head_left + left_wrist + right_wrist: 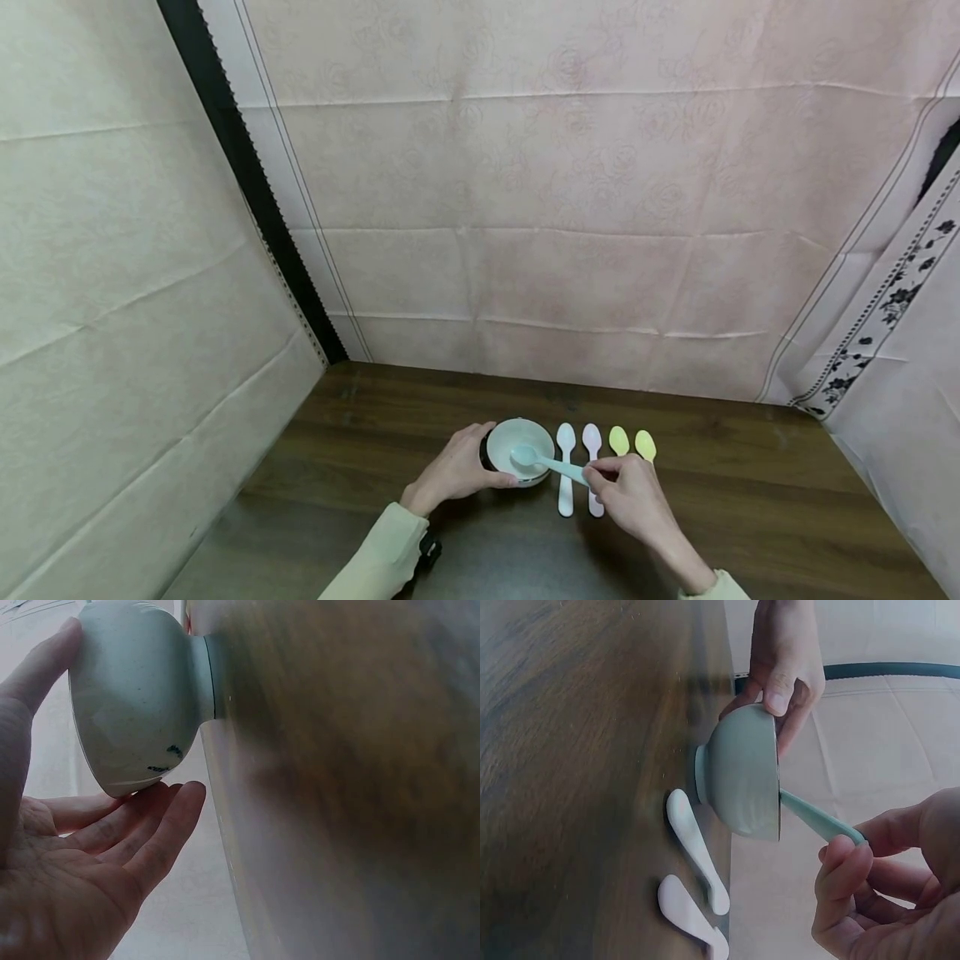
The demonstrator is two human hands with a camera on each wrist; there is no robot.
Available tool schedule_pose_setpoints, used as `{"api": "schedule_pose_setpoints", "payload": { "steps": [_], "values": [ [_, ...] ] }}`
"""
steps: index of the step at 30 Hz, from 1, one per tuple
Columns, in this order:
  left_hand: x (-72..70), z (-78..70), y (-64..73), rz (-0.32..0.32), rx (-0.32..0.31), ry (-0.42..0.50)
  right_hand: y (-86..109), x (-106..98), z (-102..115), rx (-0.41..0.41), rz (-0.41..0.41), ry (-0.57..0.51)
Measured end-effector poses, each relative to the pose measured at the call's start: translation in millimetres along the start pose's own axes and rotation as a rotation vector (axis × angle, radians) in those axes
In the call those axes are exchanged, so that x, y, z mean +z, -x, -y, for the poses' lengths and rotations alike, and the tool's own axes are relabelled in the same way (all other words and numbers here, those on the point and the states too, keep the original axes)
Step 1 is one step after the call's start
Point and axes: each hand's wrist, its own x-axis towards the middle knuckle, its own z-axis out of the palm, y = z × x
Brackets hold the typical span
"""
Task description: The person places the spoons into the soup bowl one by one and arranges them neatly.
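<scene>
A pale green bowl stands upright on the wooden table. My left hand holds it from the left side; in the left wrist view its thumb is at the rim and the fingers touch the outer wall of the bowl. With thumb and fingers, my right hand pinches the handle end of a light teal spoon. The spoon's head lies inside the bowl, and the right wrist view shows the handle slanting out over the rim. Whatever else the bowl may contain is hard to make out.
Right of the bowl lie a whitish-blue spoon, a pale pink spoon and two yellow spoons, lined up side by side. My right hand partly covers some handles. Cloth hangs behind the table and at both sides.
</scene>
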Motion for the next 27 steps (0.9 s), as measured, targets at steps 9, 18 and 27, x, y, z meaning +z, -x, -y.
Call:
{"api": "schedule_pose_setpoints", "payload": {
  "steps": [9,18,27],
  "values": [
    [-0.5,-0.1,0.5,-0.002,0.008,-0.005,-0.1,9,6,0.02,0.011,-0.065],
    [-0.3,-0.1,0.6,0.001,0.001,-0.002,0.0,18,12,0.004,-0.018,-0.036],
    [0.2,0.6,0.1,0.001,0.004,0.005,3.0,25,17,-0.016,-0.034,-0.009]
  ]
}}
